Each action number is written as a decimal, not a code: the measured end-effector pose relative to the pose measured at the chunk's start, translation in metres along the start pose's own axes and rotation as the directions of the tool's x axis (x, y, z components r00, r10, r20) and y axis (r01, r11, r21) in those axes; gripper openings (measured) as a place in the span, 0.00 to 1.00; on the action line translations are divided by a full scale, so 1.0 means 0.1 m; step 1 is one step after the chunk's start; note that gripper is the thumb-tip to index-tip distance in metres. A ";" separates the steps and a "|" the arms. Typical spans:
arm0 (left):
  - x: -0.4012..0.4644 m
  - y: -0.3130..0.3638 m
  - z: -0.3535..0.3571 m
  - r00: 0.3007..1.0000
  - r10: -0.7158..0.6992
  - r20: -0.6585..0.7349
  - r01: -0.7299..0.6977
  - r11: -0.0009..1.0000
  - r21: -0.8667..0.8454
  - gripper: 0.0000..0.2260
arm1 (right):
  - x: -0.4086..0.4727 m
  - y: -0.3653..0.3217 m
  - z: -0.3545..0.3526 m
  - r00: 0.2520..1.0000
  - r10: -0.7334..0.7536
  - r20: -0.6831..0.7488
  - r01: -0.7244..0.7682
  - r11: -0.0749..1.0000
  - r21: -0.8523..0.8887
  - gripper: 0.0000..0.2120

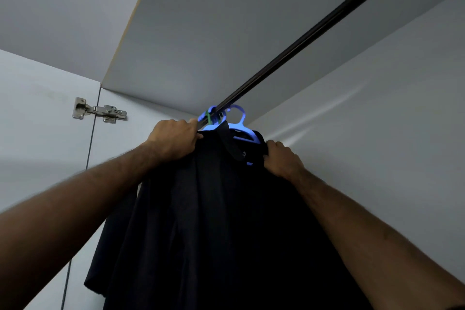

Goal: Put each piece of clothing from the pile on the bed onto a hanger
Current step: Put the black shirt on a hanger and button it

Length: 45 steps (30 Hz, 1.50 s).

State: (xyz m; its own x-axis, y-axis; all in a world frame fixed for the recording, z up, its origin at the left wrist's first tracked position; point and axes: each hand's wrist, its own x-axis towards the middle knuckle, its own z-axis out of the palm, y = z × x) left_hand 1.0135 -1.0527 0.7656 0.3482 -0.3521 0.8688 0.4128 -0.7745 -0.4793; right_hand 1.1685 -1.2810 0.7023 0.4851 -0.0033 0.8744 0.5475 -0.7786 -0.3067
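Two hands hold a dark shirt (214,209) just under the rail (314,33): the left hand (173,138) and right hand (281,158) each grip a shoulder, probably to settle it on the blue hanger (245,131) hooked there.

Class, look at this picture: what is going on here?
A person reaches up into a wardrobe. The left hand and right hand each grip a shoulder of a dark shirt on a blue hanger, up by the dark rail, where other hanger hooks sit.
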 end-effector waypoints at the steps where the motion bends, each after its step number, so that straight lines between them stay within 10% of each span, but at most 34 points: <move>1: 0.03 0.01 0.03 1.000 -0.019 0.008 0.019 1.000 0.015 0.17 | 0.04 0.00 0.05 1.000 -0.024 0.004 0.024 0.999 0.049 0.15; 24: -0.22 0.20 -0.01 0.996 -0.084 0.023 0.073 0.951 0.301 0.14 | 0.20 -0.15 0.38 0.967 -0.253 0.026 0.241 0.946 0.217 0.27; 31: -0.51 0.15 0.09 0.976 0.091 -0.199 -0.015 0.935 0.355 0.24 | -0.01 0.01 0.46 0.928 -0.366 -0.063 0.369 0.929 0.039 0.36; 37: -1.59 0.30 0.24 0.909 0.371 0.188 -0.403 0.899 0.172 0.29 | -1.01 -0.05 0.61 0.893 -0.436 0.110 0.441 0.897 -0.027 0.39; 45: -3.01 0.29 0.05 0.755 0.419 0.505 -0.495 0.869 0.018 0.31 | -2.39 -0.17 0.85 0.857 -0.324 0.401 0.422 0.887 -0.186 0.43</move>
State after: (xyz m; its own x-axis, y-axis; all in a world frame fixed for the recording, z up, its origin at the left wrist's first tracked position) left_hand 0.9251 -0.9666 0.4892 0.8607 -0.3247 0.3920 0.2018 -0.4893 -0.8484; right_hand 1.1016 -1.2137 0.4663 0.5119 0.5007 0.6980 0.5640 -0.8088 0.1666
